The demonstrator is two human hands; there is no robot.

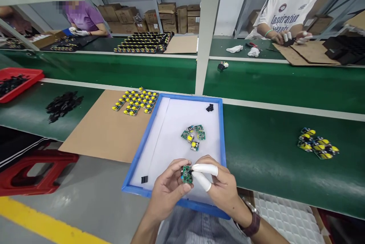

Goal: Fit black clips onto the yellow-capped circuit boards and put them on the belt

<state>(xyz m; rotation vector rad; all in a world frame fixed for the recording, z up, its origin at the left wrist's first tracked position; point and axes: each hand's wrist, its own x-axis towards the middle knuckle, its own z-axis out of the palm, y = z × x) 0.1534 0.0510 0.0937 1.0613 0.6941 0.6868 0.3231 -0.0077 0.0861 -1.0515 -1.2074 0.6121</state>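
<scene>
Over the near part of a blue-rimmed white tray (224,149), my left hand (168,187) grips a small green circuit board (187,174) by its edges, component side partly hidden. White finger cots cover the thumb and forefinger of my right hand (218,183). Those two fingertips pinch a small black piece (191,173) against the board's right side; its exact shape is hidden. Beyond my hands, several circuit boards (195,145) lie loosely on the tray, some with yellow parts upward. Small black plastic pieces rest at the tray's far right (210,107) and near left (144,179).
Left of the tray, rows of yellow-topped boards (137,101) sit on a cardboard sheet (97,129). Further left are a black pile (64,104) and a red bin (28,84). More boards (318,144) lie right. A metal post (209,34) rises behind; co-workers sit across the belt.
</scene>
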